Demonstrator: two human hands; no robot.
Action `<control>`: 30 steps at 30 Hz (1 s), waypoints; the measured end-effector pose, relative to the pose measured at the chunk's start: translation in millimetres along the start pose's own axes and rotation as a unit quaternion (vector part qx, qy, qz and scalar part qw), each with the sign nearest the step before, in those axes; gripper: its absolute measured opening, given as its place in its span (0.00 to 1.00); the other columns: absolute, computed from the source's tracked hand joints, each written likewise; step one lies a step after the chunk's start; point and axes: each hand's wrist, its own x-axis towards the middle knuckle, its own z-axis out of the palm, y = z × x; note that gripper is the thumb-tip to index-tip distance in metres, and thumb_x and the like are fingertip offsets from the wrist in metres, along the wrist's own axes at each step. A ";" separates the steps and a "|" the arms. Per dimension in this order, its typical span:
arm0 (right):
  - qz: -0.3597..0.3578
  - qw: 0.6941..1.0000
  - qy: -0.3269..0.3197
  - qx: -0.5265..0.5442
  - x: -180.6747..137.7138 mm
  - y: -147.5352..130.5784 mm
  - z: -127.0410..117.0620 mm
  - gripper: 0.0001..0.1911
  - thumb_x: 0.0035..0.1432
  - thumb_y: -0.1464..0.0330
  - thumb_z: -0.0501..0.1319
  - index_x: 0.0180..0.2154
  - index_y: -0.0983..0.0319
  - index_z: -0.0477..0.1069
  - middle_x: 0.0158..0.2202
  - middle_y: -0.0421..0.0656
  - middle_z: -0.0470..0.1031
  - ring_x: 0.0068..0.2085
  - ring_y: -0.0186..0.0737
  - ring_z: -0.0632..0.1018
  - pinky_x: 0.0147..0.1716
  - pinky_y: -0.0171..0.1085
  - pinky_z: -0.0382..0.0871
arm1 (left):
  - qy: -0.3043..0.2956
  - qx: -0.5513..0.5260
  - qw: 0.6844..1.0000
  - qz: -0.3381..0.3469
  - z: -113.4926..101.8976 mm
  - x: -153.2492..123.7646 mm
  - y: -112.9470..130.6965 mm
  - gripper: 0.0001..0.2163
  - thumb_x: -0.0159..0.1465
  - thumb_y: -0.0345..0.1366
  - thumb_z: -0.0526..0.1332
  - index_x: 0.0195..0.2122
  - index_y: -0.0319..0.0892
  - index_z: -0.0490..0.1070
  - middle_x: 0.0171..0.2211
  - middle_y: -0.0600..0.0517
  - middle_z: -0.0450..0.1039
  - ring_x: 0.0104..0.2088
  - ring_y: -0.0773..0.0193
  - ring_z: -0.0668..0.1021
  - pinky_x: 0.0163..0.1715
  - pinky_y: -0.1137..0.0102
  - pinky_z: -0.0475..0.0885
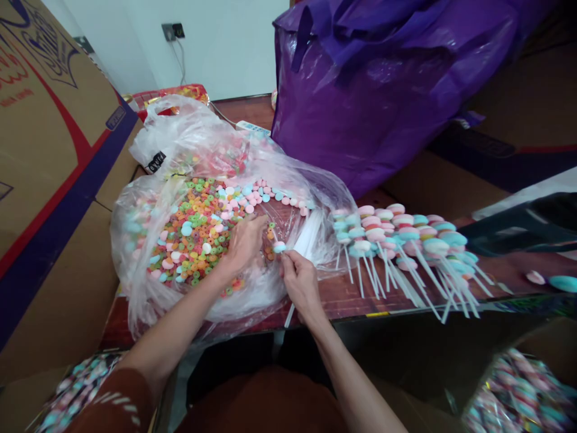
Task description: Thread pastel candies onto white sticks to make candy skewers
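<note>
My left hand (pixel 243 243) reaches into an open clear plastic bag (pixel 148 288) full of small colourful ring candies (pixel 198 231) and pastel marshmallow pieces; its fingers are curled down among the candies, and what they pinch is hidden. My right hand (pixel 300 281) is closed on a thin white stick (pixel 289 314) with a blue marshmallow piece (pixel 279 246) at its top end. The two hands almost touch at the bag's right side.
Several finished marshmallow skewers (pixel 406 240) lie in a row on the wooden table (pixel 342 294) to the right. A big purple bag (pixel 383 90) stands behind. Cardboard boxes (pixel 49 132) line the left. Bundles of white sticks (pixel 309 234) lie in the bag.
</note>
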 end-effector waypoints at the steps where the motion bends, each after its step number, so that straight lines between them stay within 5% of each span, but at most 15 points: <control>1: 0.002 1.000 0.001 0.002 -0.9 1.6 -0.5 0.16 0.62 0.59 0.51 0.24 0.58 0.64 0.20 0.36 0.64 0.24 0.37 0.65 0.27 0.35 0.55 | -0.009 0.051 0.999 -0.018 1.6 7.8 -0.9 0.14 0.67 0.30 0.53 0.39 0.42 0.80 0.37 0.46 0.75 0.40 0.57 0.75 0.40 0.66 0.69; 4: 0.006 1.000 0.001 0.009 -3.3 3.9 0.4 0.16 0.62 0.59 0.52 0.26 0.59 0.66 0.20 0.36 0.63 0.24 0.37 0.65 0.27 0.34 0.56 | -0.040 0.128 0.991 -0.029 6.7 22.1 -5.8 0.12 0.65 0.30 0.55 0.38 0.43 0.80 0.40 0.44 0.74 0.45 0.53 0.74 0.41 0.65 0.69; 12: 0.008 1.000 -0.006 0.017 -4.7 6.3 2.4 0.15 0.64 0.59 0.52 0.31 0.59 0.71 0.22 0.36 0.65 0.24 0.37 0.67 0.27 0.34 0.57 | -0.002 0.037 0.998 -0.050 6.2 45.6 -19.3 0.09 0.63 0.31 0.59 0.36 0.42 0.80 0.36 0.47 0.78 0.40 0.57 0.76 0.42 0.65 0.70; 16: 0.008 1.000 -0.007 0.026 -4.3 9.4 3.0 0.16 0.64 0.59 0.52 0.30 0.59 0.70 0.21 0.36 0.65 0.25 0.37 0.67 0.28 0.34 0.57 | -0.047 0.066 0.995 -0.053 7.4 60.5 -17.2 0.08 0.62 0.31 0.60 0.35 0.44 0.80 0.37 0.48 0.79 0.41 0.56 0.77 0.40 0.66 0.70; 22: 0.006 1.000 -0.007 0.028 -4.1 10.4 5.0 0.16 0.64 0.59 0.52 0.32 0.60 0.71 0.22 0.37 0.66 0.25 0.36 0.67 0.27 0.34 0.57 | -0.065 0.103 0.992 0.021 9.3 56.8 -20.5 0.11 0.65 0.31 0.58 0.45 0.43 0.77 0.44 0.46 0.77 0.48 0.54 0.75 0.49 0.64 0.69; 25: 0.005 0.999 -0.006 0.032 -4.2 10.7 5.4 0.16 0.64 0.58 0.52 0.31 0.60 0.70 0.22 0.36 0.66 0.24 0.36 0.66 0.27 0.34 0.57 | -0.073 0.104 0.992 0.022 8.8 55.8 -24.3 0.10 0.64 0.30 0.59 0.41 0.42 0.79 0.44 0.44 0.76 0.49 0.53 0.75 0.49 0.63 0.69; 30: -0.002 0.999 -0.009 0.045 -2.8 9.1 4.9 0.16 0.64 0.58 0.52 0.28 0.59 0.68 0.20 0.35 0.63 0.24 0.35 0.65 0.27 0.34 0.57 | -0.051 -0.102 0.993 -0.004 5.2 49.0 -26.8 0.05 0.60 0.29 0.62 0.36 0.40 0.76 0.30 0.50 0.76 0.35 0.61 0.77 0.39 0.67 0.70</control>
